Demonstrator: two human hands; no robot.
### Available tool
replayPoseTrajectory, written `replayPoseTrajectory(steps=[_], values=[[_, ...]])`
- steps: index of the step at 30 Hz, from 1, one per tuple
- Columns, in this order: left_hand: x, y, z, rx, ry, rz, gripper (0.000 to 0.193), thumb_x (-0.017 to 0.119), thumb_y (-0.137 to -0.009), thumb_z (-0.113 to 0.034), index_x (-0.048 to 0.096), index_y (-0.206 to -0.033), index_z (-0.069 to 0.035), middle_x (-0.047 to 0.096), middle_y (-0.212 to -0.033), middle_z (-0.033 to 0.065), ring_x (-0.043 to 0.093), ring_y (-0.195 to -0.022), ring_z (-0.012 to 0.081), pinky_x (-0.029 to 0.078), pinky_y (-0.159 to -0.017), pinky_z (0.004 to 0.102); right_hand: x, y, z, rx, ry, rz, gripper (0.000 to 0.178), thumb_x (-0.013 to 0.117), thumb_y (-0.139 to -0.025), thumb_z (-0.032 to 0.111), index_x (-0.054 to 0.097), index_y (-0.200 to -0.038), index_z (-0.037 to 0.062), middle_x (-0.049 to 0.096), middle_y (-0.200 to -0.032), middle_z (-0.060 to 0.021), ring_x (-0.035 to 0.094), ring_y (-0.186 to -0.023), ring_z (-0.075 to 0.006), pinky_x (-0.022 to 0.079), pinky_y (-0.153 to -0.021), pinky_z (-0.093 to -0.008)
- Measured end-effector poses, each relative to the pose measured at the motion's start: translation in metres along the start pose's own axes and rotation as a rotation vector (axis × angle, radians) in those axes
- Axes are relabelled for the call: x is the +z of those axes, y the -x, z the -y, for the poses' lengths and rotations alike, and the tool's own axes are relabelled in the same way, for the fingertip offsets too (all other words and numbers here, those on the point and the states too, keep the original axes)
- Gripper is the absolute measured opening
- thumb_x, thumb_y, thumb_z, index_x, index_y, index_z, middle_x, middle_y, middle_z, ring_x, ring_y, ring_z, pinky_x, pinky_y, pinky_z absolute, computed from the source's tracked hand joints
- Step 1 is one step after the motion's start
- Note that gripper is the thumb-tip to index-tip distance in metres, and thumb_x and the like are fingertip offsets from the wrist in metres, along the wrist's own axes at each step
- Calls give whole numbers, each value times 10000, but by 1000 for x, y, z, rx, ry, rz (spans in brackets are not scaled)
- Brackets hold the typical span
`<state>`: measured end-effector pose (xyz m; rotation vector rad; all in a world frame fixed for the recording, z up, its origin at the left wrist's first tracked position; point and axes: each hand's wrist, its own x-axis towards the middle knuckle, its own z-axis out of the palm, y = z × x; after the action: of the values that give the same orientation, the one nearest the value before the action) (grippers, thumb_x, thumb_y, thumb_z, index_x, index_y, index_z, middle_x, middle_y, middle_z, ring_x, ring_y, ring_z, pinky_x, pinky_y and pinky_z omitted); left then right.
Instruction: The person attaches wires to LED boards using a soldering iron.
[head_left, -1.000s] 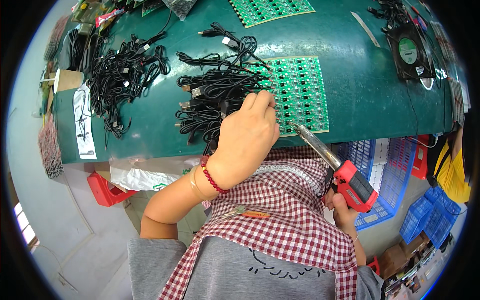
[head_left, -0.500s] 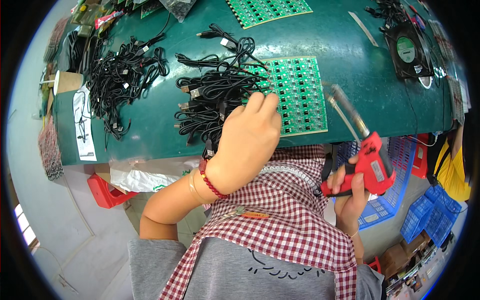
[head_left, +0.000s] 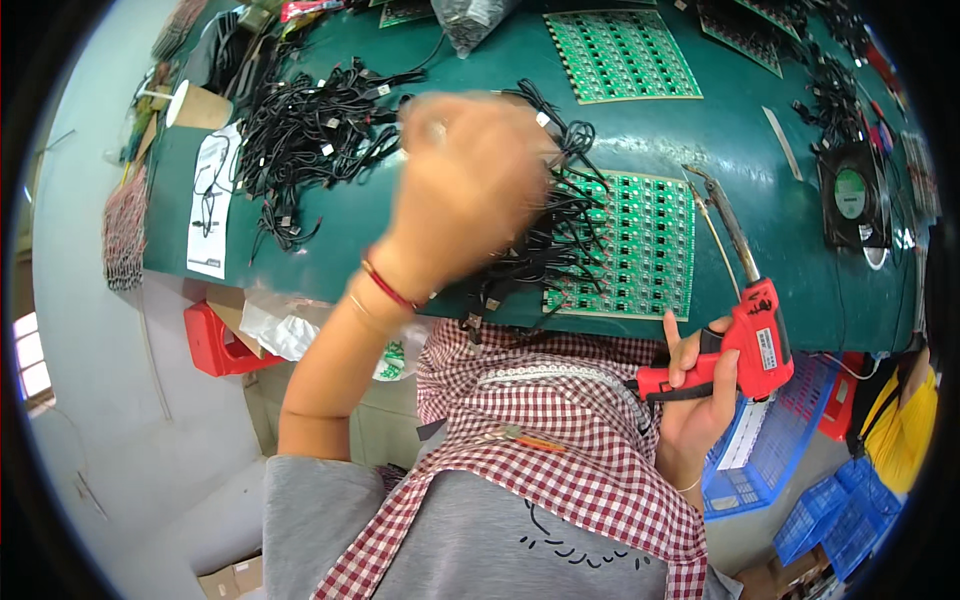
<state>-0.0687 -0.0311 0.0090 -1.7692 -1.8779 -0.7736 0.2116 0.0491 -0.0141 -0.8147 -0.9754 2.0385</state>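
Note:
My left hand, smeared by motion, is raised over the cables left of the board; its fingers do not show clearly. Below and beside it, a bunch of black USB cables lies with wire ends along the left side of a green circuit board panel. In my right hand is a red soldering gun, fingers wrapped round its handle. Its metal tip and thin feed tube point up and away, just right of the panel. A larger heap of black USB cables lies to the left.
Another green panel lies farther back on the green table. A black fan stands at the right. Left are a paper cup and a printed sheet. Under the table edge are a blue crate and a red stool.
My left hand has left the panel's left edge and moved up and left, toward the cable heap. The right hand still holds the soldering gun, now more upright. The whole view has shifted.

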Motion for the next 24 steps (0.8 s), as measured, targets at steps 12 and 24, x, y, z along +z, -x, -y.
replayPoseTrajectory(steps=[12,24], values=[[-6,52,88,-449,-44,321,172,511,-735,44,612,-850,-33,625,-887,108,599,-849,321,472,-759,409,3,-5,1,-18,29,8,301,428,-1002,307,439,-1154,47,490,-699,-42,458,-549,-101,245,-1129,-512],[-11,45,98,-353,-204,550,326,610,-723,52,606,-990,-135,512,-1139,43,494,-1072,274,452,-838,392,2,-5,8,-15,6,-17,280,433,-1004,289,457,-1140,45,489,-689,-42,455,-547,-99,247,-1125,-526]])
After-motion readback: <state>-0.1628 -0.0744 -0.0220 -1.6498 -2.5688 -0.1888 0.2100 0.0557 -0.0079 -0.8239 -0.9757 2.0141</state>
